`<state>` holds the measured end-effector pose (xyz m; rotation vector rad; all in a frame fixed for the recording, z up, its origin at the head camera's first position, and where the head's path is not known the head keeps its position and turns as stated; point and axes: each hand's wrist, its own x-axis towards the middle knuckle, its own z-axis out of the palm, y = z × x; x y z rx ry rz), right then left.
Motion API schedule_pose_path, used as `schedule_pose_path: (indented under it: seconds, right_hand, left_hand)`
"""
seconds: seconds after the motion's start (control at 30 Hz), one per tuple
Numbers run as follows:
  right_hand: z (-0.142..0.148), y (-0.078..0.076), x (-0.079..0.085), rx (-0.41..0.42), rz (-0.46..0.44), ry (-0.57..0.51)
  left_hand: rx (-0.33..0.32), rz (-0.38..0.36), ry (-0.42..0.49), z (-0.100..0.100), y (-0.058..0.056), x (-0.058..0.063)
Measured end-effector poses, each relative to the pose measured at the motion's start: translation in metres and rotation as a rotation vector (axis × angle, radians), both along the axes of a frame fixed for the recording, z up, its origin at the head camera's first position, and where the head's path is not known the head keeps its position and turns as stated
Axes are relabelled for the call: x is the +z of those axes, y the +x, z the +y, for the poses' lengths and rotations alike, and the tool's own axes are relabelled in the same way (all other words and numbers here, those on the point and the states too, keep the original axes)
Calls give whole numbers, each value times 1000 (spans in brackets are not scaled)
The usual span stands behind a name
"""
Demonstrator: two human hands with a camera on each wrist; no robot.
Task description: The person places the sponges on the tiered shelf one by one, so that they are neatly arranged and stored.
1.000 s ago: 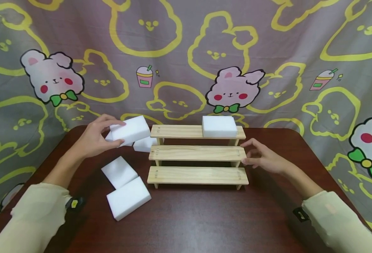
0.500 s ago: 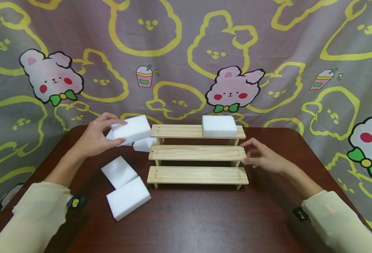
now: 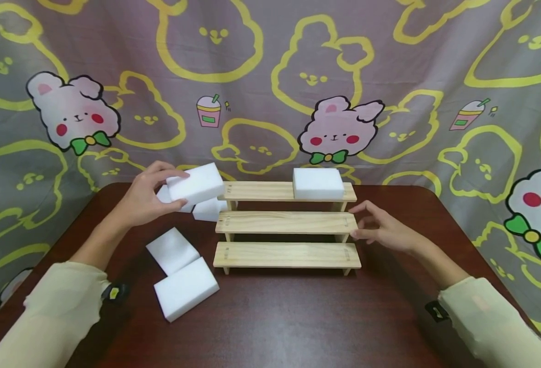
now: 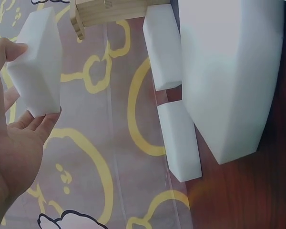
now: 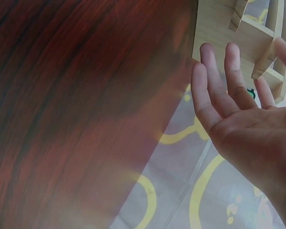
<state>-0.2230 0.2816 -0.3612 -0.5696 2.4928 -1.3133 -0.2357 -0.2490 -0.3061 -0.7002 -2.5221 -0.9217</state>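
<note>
My left hand (image 3: 143, 197) pinches a white foam block (image 3: 196, 184) between thumb and fingers, raised beside the left end of the top shelf. In the left wrist view the held foam block (image 4: 40, 62) is tilted, fingertips on its lower edge. The three-tier wooden display stand (image 3: 286, 223) stands on the table, and another white foam block (image 3: 318, 183) rests on its top tier at the right. My right hand (image 3: 385, 227) holds the right end of the middle tier between thumb and index finger; the other fingers are loosely bent in the right wrist view.
Two white foam blocks, the rear one (image 3: 173, 250) and the front one (image 3: 186, 289), lie on the dark red table (image 3: 288, 317) left of the stand. More white foam (image 3: 209, 209) lies behind, partly hidden by my left hand and its block. A patterned curtain (image 3: 261, 102) hangs behind.
My left hand has moved slightly up and right with the foam block, whose end now overlaps the top tier's left end in the head view. My right hand keeps its place.
</note>
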Motion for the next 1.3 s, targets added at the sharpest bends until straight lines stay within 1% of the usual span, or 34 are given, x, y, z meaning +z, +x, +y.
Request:
schedule_pose_path:
  seconds: [0.3,0.43,0.63,0.87,1.0,1.2,1.3]
  right_hand:
    - [0,1,1,4,2,-1]
    - [0,1,1,3,4,2]
    - [-1,0,0,4,9,2]
    - [-1,0,1,1,7,6]
    - [0,0,1,4,10,6]
    - [0,0,0,9,12,1]
    - [0,0,0,7,6,2]
  left_hand:
    - [-25,36,-16,6,-4,-1]
    - [-32,27,-20,11,-6,-1]
    - [-45,-10,-27,21,-13,-2]
    - [-85,-64,-1,34,-19,1]
    - [-105,-89,-1,40,-24,2]
    - [-119,-127,-4,49,-31,-1]
    - [-139,-148,20,54,-35,-2]
